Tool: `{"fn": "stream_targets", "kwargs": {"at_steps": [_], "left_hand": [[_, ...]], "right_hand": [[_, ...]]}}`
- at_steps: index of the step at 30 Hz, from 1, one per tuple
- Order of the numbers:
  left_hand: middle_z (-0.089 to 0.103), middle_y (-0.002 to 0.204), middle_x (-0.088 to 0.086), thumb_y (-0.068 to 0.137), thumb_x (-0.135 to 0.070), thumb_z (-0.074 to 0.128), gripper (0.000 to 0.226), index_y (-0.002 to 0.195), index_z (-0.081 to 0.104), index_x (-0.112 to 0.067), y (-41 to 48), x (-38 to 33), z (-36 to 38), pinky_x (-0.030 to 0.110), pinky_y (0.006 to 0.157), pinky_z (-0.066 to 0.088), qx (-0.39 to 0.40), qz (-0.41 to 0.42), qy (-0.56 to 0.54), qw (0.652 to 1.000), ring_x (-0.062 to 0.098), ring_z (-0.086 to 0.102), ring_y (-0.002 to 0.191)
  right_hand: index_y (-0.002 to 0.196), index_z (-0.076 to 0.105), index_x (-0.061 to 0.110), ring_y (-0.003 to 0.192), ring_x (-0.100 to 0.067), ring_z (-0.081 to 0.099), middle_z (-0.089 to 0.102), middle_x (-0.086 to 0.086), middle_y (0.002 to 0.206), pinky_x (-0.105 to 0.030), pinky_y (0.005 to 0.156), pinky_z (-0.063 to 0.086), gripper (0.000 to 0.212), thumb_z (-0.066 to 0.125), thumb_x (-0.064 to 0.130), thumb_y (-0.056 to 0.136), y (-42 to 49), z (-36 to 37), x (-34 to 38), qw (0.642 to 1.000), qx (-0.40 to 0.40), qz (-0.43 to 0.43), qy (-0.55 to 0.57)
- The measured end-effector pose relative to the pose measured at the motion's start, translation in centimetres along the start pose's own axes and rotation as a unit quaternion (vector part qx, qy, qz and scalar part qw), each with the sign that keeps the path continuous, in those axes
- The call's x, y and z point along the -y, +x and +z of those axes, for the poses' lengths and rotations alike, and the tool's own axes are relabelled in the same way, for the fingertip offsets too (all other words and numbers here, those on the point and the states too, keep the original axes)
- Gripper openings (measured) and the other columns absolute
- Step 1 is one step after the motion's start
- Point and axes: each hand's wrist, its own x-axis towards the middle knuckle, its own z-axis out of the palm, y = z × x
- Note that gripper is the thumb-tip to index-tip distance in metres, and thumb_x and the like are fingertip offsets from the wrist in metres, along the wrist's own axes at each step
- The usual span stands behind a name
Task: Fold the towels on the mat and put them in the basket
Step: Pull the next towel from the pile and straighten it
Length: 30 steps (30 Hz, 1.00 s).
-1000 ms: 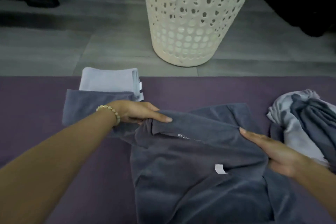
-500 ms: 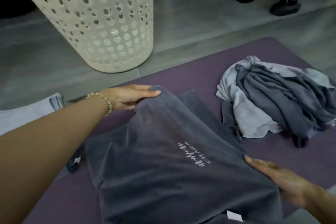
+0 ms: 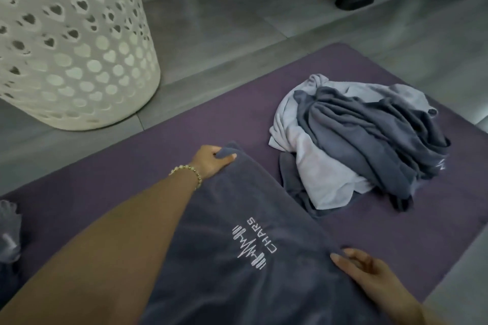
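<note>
Dark towel (image 3: 237, 258) now lies flatter on mat (image 3: 184, 145); left hand (image 3: 211, 161) pinches its far corner, right hand (image 3: 369, 272) presses flat-fingered. Fold unfinished. Crumpled pile (image 3: 356, 145) still waits, and nothing visibly in basket (image 3: 79, 60).

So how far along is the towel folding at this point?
Done: nothing certain; the inside of the basket is out of view, and the grey cloth at the left edge of the mat is cut off. In hand: the left hand grips the far corner of the dark grey towel, and the right hand rests at its near edge. Left: the crumpled pile of light and dark towels, then loading the basket.
</note>
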Motion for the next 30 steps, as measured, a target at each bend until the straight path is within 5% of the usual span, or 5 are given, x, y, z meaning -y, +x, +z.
{"fn": "stream_targets", "kwargs": {"at_steps": [10,15,19,21,30], "left_hand": [[0.063,0.075,-0.006,0.088,-0.029,0.066,0.014,0.088,0.067,-0.015,2.8,-1.3,0.8,0.013,0.061,0.045,-0.092,0.034,-0.020,0.995,0.008,0.058,0.070],[0.067,0.087,0.003,0.086,-0.033,0.068,0.021,0.087,0.069,-0.012,3.7,0.6,0.2,0.028,0.076,0.047,-0.109,-0.020,0.086,0.990,0.019,0.061,0.083],[0.065,0.091,0.005,0.091,-0.038,0.059,0.028,0.095,0.066,-0.011,3.6,0.1,0.5,0.035,0.085,0.049,-0.053,-0.002,0.114,0.992,0.022,0.060,0.087],[0.062,0.092,0.003,0.092,-0.039,0.057,0.027,0.094,0.063,-0.013,3.4,-0.4,0.7,0.034,0.086,0.047,-0.034,0.008,0.121,0.992,0.022,0.057,0.087],[0.047,0.059,0.000,0.093,-0.036,0.057,0.041,0.059,0.050,-0.013,0.2,-2.5,0.6,0.013,0.045,0.035,-0.075,0.037,0.082,0.993,0.012,0.044,0.055]], "right_hand": [[0.081,0.067,-0.011,0.061,-0.003,0.051,0.062,-0.017,0.066,-0.011,0.060,0.043,0.059,0.076,0.041,0.055,0.5,-0.8,-1.8,0.999,0.001,-0.042,-0.014],[0.050,0.064,0.013,0.045,0.003,0.046,0.059,0.004,0.051,-0.009,0.049,0.039,0.030,0.076,0.009,0.077,0.9,-1.1,-2.6,0.995,-0.062,-0.065,-0.048],[0.054,0.067,0.030,0.066,0.002,0.060,0.066,0.010,0.070,-0.008,0.062,0.042,0.033,0.082,0.059,0.054,0.9,-1.7,-4.3,0.978,-0.114,-0.095,-0.144],[0.051,0.063,0.023,0.052,0.002,0.054,0.062,0.010,0.059,-0.012,0.057,0.042,0.033,0.087,0.043,0.061,0.9,-1.6,-4.4,0.981,-0.089,-0.100,-0.143],[0.062,0.062,0.003,0.058,-0.006,0.054,0.059,-0.001,0.061,-0.012,0.058,0.044,0.038,0.067,0.033,0.086,0.3,-1.2,-3.2,0.997,-0.003,-0.056,-0.053]]}}
